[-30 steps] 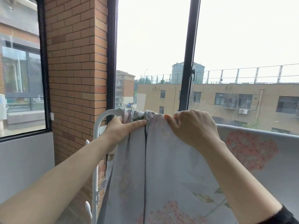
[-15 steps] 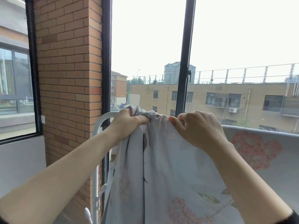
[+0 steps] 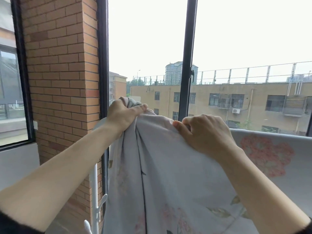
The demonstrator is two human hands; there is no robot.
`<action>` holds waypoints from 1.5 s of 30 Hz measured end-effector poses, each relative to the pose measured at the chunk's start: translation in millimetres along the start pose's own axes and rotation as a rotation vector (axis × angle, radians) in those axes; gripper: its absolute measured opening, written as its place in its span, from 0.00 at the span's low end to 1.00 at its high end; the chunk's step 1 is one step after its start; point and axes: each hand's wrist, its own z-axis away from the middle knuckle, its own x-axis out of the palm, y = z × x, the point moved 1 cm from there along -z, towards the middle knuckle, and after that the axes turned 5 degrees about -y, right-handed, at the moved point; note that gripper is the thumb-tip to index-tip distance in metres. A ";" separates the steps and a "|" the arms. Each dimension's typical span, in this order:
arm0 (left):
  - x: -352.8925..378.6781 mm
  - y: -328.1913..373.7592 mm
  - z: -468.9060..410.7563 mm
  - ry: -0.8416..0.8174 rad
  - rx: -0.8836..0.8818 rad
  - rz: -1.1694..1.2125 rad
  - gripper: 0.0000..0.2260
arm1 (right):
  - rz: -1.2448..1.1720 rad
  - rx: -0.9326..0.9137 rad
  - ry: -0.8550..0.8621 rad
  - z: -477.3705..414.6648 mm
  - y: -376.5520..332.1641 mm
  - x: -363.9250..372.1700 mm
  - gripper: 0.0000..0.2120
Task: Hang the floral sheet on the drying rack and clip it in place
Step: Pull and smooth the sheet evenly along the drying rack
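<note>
We see the left hand (image 3: 125, 115) gripping the bunched sheet (image 3: 168, 174); the right hand (image 3: 204, 134) pinches its edge alongside. The rack (image 3: 94, 191) stands below the left hand.

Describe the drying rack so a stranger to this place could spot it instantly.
Find the brick pillar. Against its right edge stands the drying rack: an upright post with hook pegs low down, left of the floral sheet. It is slim and white, unlike the orange brick and black window frame.
</note>
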 end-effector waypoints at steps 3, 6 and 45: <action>-7.6 -6.9 -3.4 0.119 0.105 -0.231 0.14 | 0.008 -0.002 0.000 0.8 0.6 -0.9 0.26; -12.7 -16.0 -3.9 0.126 0.137 -0.304 0.15 | 0.001 0.010 -0.008 2.8 1.0 -2.9 0.26; -62.2 -47.6 -24.1 0.054 0.139 -0.346 0.18 | 0.037 -0.110 -0.001 -35.6 -70.2 35.6 0.18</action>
